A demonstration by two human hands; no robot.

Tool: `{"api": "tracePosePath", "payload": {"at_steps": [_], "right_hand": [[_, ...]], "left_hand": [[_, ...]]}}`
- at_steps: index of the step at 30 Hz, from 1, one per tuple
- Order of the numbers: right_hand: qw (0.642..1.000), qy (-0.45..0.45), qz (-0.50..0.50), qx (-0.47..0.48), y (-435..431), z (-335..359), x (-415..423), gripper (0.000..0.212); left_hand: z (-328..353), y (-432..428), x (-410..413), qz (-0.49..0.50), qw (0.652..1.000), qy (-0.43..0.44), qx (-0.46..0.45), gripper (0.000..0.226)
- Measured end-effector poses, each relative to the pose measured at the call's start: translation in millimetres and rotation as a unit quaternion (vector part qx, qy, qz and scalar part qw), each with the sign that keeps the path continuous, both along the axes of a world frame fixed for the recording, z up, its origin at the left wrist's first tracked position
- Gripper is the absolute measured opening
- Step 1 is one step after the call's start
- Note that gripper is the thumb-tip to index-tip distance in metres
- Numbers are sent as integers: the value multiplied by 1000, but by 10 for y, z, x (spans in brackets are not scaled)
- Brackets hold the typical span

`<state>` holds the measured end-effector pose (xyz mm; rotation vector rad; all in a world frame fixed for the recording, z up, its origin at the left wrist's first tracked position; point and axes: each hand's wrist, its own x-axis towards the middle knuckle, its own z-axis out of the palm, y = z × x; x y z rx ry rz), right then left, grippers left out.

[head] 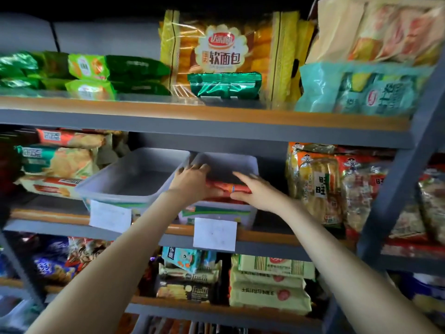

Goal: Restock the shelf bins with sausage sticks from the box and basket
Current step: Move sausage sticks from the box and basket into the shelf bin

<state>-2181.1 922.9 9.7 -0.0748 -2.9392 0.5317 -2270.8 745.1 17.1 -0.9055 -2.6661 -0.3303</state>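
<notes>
Head: sausage sticks (226, 188) lie left-to-right in bin (225, 162).

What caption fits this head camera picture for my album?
The left hand and right hand hold sausage sticks in a clear bin.
</notes>
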Motion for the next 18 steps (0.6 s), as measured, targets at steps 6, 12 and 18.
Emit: {"api": "tracePosePath", "payload": {"at_steps": [6, 12, 18], "right_hand": [[979, 159, -37, 118, -335, -186, 61, 43], [920, 331, 188, 94, -1690, -810, 168, 28], [947, 126, 295, 38, -2876, -2314, -150, 33]], "left_hand": [[-425, -627, 83, -86, 987, 34, 130, 41], [-1349, -1686, 335, -156, 962, 133, 181, 37], [-2865, -3151, 703, -3, 989, -41, 140, 40]]}}
